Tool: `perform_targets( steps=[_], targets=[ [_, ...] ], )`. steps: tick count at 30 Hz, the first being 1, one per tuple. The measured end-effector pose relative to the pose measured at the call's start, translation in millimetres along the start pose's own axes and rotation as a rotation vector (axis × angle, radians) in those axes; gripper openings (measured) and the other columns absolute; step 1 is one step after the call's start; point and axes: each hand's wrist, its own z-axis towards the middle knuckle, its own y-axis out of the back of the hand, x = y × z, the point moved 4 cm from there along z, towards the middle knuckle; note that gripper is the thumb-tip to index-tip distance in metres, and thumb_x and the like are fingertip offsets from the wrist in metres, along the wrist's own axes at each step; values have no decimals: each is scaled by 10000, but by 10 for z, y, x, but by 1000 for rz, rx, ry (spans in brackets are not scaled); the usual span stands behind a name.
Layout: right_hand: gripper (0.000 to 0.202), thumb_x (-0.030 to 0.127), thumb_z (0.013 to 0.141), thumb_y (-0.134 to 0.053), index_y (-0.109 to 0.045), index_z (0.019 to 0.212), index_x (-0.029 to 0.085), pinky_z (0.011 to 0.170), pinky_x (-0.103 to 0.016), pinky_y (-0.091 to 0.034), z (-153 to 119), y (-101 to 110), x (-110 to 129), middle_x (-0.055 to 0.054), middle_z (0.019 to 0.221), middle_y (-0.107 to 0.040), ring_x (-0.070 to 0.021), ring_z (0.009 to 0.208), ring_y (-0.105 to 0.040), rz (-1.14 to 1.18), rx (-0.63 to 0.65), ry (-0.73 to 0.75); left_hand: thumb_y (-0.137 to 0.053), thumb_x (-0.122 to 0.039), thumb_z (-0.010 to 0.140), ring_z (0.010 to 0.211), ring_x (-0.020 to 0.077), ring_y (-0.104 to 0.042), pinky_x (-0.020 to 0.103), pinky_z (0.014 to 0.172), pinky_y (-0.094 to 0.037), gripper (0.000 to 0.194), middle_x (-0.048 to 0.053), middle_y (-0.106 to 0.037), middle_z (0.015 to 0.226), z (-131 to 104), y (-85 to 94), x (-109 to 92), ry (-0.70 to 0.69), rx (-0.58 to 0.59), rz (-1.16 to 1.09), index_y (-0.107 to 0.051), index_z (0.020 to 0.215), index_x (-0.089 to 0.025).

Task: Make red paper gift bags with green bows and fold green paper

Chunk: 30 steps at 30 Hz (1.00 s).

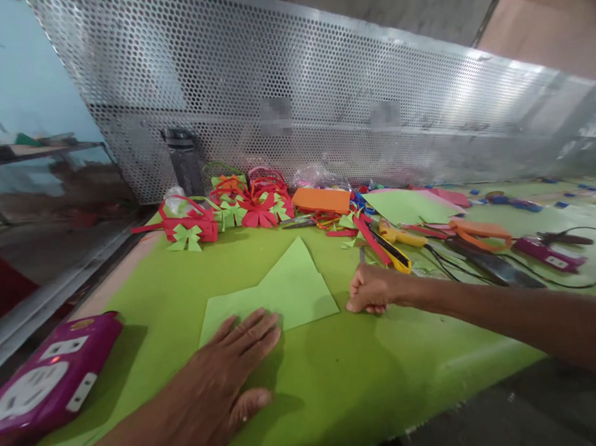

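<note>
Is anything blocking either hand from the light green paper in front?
Nothing visible does. The left hand already has its fingers over the near edge of the light green paper; the right hand, curled, is just right of it. The yellow tool lies beyond the right hand.

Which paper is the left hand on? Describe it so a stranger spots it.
On the green table below the perforated metal screen, find the left hand. The light green paper beneath it comes to a sharp point, unlike the other green sheet farther back.

Hazy, modest light; soft shadows beneath the hands (242, 359); edges stretched
</note>
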Motion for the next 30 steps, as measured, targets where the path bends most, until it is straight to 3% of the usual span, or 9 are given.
perform_targets(
  steps=[3, 5, 7, 9, 12, 14, 17, 21, 30],
  targets=[
    [142, 235, 729, -625, -636, 632, 131, 568, -268, -468, -105, 1, 121, -39, 608, -657, -148, 558, -595, -100, -108, 179, -415, -428, 934, 1385, 249, -230, 500, 1123, -217, 625, 48, -237, 1515, 13, 28, 14, 11, 10, -42, -139, 1473, -271],
    [245, 338, 807, -609, -692, 907, 131, 752, -324, -486, -177, -99, 285, -104, 922, -714, -200, 812, -648, -244, -187, 460, -418, -418, 937, 1383, 230, -242, 477, 1132, -202, 584, 38, -273, 1504, 27, 69, 18, 13, 27, -90, -197, 1461, -287],
    [456, 469, 853, -555, -623, 1154, 134, 954, -407, -407, -243, -302, 408, -160, 1217, -616, -251, 1118, -560, -450, -203, 797, -425, -419, 935, 1370, 220, -278, 460, 1131, -210, 521, 28, -329, 1482, 58, 139, 19, 25, 47, -156, -302, 1427, -301],
    [664, 622, 845, -443, -509, 1304, 146, 1036, -478, -321, -240, -521, 400, -171, 1341, -518, -272, 1248, -454, -585, -165, 960, -422, -418, 931, 1315, 229, -385, 437, 1098, -289, 437, 41, -431, 1427, 114, 251, 45, 120, 31, -237, -459, 1342, -275],
    [807, 684, 838, -297, -332, 1424, 129, 1066, -523, -272, -167, -731, 281, -180, 1440, -389, -280, 1334, -338, -647, -154, 991, -405, -416, 900, 976, 223, -629, 332, 837, -490, 397, 93, -676, 1099, 202, 439, 186, 560, -43, -385, -656, 1065, -157],
    [794, 665, 852, -284, -294, 1439, 129, 1072, -534, -265, -143, -797, 211, -163, 1471, -335, -277, 1356, -298, -651, -179, 999, -430, -435, 857, 684, 190, -625, 280, 633, -478, 405, 74, -685, 731, 273, 492, 227, 778, 45, -458, -669, 795, -114],
    [770, 647, 863, -292, -308, 1431, 127, 1072, -536, -276, -151, -836, 162, -145, 1467, -340, -273, 1360, -292, -647, -247, 1030, -521, -464, 780, 435, 115, -494, 224, 471, -403, 396, -3, -538, 455, 434, 487, 187, 848, 220, -588, -596, 563, -142],
    [779, 666, 856, -289, -333, 1417, 128, 1055, -567, -296, -148, -873, 159, -137, 1444, -379, -277, 1339, -336, -622, -301, 1058, -602, -397, 713, 357, 82, -409, 204, 390, -322, 367, -24, -474, 390, 602, 385, 140, 906, 389, -664, -526, 448, -154],
    [760, 665, 871, -254, -399, 1375, 114, 1016, -575, -348, -136, -891, 157, -137, 1418, -416, -284, 1307, -388, -620, -386, 1122, -642, -384, 657, 314, 73, -357, 199, 335, -247, 332, -28, -461, 363, 502, 321, 282, 1012, 486, -718, -541, 439, -155]
  ],
)
